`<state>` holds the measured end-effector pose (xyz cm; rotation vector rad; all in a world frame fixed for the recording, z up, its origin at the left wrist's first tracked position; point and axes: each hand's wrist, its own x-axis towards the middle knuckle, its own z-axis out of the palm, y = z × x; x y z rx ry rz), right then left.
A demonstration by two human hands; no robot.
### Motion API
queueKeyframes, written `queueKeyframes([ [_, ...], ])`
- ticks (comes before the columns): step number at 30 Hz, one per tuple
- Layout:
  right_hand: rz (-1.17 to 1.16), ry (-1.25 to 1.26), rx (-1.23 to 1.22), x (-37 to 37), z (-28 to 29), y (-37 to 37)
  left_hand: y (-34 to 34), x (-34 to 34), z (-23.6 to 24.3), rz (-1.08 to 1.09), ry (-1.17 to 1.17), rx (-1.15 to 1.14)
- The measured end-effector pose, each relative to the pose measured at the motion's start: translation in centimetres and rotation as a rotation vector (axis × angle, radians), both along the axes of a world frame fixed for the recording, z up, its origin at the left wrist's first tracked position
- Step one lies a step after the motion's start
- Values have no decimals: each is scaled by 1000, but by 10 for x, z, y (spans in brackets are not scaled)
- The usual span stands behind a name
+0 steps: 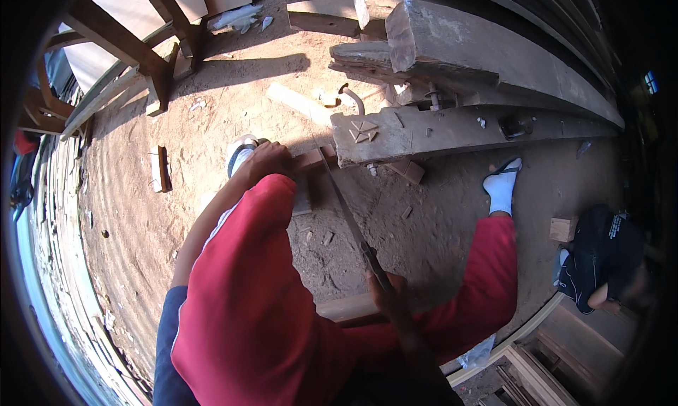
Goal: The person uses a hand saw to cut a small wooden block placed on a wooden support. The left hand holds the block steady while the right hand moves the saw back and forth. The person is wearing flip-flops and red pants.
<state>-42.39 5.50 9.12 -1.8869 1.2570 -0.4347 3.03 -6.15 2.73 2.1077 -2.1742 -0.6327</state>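
My right hand point(390, 293) grips the dark handle of a handsaw point(344, 203). Its long narrow blade points away from me, and the tip end lies against a short reddish block of wood point(308, 160). My left hand point(270, 159) holds that block at its left end, beside my left foot; some of its fingers are hidden. The block's right end meets the end of a thick wooden beam point(452, 132). Several small wooden wedges point(364, 130) lie on top of the beam near this end.
Large timbers point(487, 49) are stacked behind the beam. Wood offcuts point(406, 170) and a pale plank point(300, 104) lie on the dirt floor. A wooden frame point(127, 42) stands at the far left. Another person point(600, 254) is at the right, near a wooden block point(563, 229).
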Motion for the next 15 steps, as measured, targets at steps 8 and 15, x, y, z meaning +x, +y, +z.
queueKeyframes([
  [8,-66,-122,233,38,34,-20,13,4,-13,-29,-108,-124],
  [15,85,28,-54,-8,10,3,2,-19,37,179,-14,124],
])
